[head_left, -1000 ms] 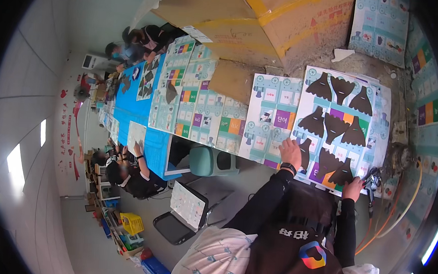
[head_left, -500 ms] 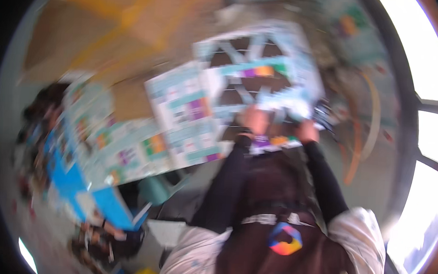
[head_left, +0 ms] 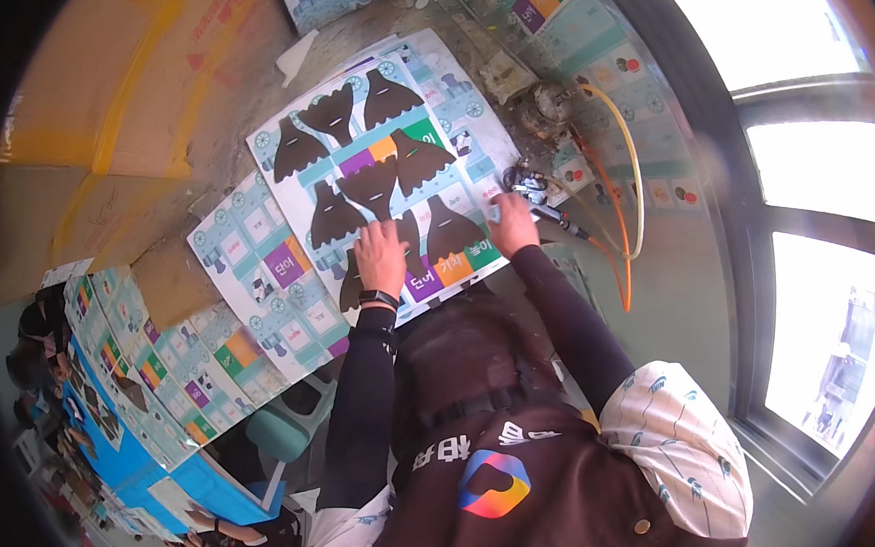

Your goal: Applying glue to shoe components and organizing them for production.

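Several dark brown, skirt-shaped flat pieces [head_left: 371,186] with scalloped edges lie in rows on a printed sheet [head_left: 280,192] in light blue, purple, orange and green. My left hand [head_left: 382,258], with a dark band at the wrist, rests on the near pieces, fingers spread and holding nothing. At the sheet's right edge is my right hand [head_left: 513,226], its fingers slightly bent and apart, with nothing visible in them. A metal spray gun [head_left: 547,200] lies just beyond the right hand, apart from it.
Large cardboard boxes [head_left: 118,84] with yellow tape stand at the left. Orange and cream hoses [head_left: 628,185] curve beside the window [head_left: 815,166] on the right. More printed sheets [head_left: 153,341] cover the surface to the left. A grey-green chair [head_left: 282,435] stands below.
My view has turned and come into focus, so the sheet and pieces sit tilted further left. The right hand now shows farther from the left one, at the sheet's right edge.
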Motion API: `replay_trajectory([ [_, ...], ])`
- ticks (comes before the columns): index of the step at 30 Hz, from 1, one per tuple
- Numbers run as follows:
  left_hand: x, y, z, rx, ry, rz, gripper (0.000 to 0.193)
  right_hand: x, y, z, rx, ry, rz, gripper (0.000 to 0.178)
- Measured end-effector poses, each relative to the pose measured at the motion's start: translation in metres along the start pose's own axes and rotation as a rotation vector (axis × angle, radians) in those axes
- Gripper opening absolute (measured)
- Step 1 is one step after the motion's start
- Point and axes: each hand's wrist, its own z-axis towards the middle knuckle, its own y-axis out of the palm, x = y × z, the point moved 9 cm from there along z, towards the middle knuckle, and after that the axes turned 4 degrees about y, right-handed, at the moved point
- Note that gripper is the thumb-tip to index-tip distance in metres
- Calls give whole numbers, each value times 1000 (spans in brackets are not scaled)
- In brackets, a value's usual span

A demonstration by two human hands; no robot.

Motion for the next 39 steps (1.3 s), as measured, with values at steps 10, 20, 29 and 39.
replay_trajectory([
  [10,41,56,28,-390,37,-253,84,87,-16,33,-392,-8,-270,54],
  [20,30,58,26,-397,-4,-428,86,8,-15,-18,-732,466,647,33],
  [29,25,64,23,-394,85,-493,80,-33,3,-22,-616,325,350,29],
  [39,25,62,22,-404,74,-513,77,-47,19,-18,-602,184,286,28],
])
